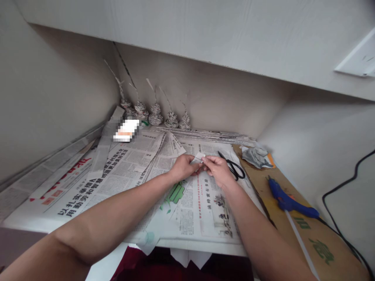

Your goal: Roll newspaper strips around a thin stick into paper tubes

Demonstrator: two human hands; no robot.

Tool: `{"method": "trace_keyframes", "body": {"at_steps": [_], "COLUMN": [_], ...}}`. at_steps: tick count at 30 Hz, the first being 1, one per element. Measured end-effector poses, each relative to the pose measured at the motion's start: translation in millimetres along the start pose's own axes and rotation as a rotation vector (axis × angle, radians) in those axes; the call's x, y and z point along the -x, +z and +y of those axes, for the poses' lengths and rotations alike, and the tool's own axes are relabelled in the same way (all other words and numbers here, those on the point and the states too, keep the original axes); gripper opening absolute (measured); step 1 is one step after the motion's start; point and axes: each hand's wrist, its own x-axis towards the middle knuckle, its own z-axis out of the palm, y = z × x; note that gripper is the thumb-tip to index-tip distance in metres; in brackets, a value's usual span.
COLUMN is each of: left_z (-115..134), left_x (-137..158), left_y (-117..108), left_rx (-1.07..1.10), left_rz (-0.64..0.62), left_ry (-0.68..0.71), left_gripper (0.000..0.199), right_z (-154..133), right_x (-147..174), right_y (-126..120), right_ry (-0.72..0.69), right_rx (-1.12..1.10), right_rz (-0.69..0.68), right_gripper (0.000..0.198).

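My left hand (185, 167) and my right hand (216, 168) meet over the newspaper-covered table, fingertips pinched close together. Between them runs a thin dark rod (197, 158), its near-left end in my left fingers. A small piece of white paper (200, 155) shows at my right fingertips; my fingers hide much of it. Just right of my right hand lies a pair of black-handled scissors (236, 170). Under my hands are spread newspaper sheets (187, 203) with a green print.
Several coiled-paper gourd shapes (156, 115) stand along the back wall, beside a bundle of paper sticks (216, 136). A phone (126, 130) lies at back left. On the right, cardboard (310, 234) bears a blue glue gun (288, 200) and crumpled paper (258, 156). A shelf (187, 31) hangs overhead.
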Motion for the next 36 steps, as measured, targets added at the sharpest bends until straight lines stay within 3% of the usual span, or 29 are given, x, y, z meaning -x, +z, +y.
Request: {"method": "trace_keyframes", "body": {"at_steps": [10,24,36], "left_z": [5,19,5], "left_x": [3,10,4], "left_y": [1,-1,-1], "left_rx": [0.020,-0.287,0.028], "left_rz": [-0.054,0.044,-0.009], "left_ry": [-0.005,0.131,-0.010], "left_gripper": [0.020,0.029,0.030], "right_z": [4,-3,-2], "right_x": [-3,4,0], "right_y": [1,11,0], "right_ry": [0.024,-0.008,-0.054], "right_rx": [-0.026,-0.066,-0.017], "right_rz": [0.069,0.111,0.044], "right_gripper": [0.034,0.036,0.036]}}
